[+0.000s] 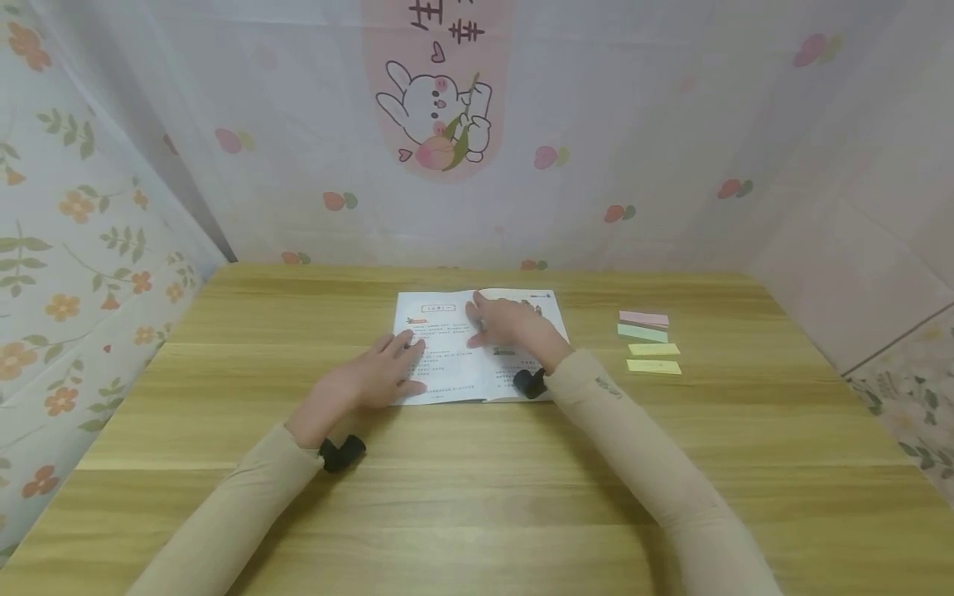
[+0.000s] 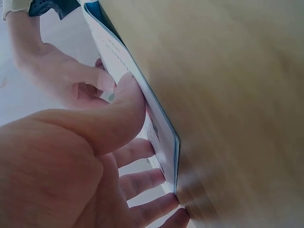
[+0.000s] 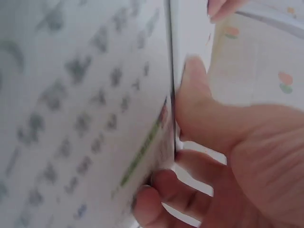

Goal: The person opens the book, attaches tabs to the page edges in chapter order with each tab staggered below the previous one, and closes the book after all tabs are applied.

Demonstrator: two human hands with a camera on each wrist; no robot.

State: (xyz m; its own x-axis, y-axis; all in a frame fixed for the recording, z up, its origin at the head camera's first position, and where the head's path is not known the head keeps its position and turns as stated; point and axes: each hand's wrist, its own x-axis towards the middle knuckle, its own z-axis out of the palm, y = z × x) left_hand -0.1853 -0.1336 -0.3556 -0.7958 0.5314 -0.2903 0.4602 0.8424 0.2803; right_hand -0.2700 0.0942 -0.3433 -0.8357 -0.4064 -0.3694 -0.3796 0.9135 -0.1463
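Observation:
An open booklet (image 1: 455, 372) with printed text and small coloured pictures lies on the table. My left hand (image 1: 383, 372) rests on its left page, fingers spread; the left wrist view shows this hand (image 2: 114, 156) with fingertips and thumb along the booklet's edge. Over the fold, my right hand (image 1: 510, 321) touches the paper, its fingers pointing left. Close up, the right hand (image 3: 213, 152) has its thumb beyond the dark fold line and bent fingers on the near side, against the printed page (image 3: 85, 104). No page appears pinched between them.
To the right of the booklet, pink sticky notes (image 1: 644, 318), green sticky notes (image 1: 643, 334) and two yellow strips (image 1: 653, 367) lie in a column on the wooden table (image 1: 477, 505). Behind the table hangs a patterned curtain (image 1: 596, 124).

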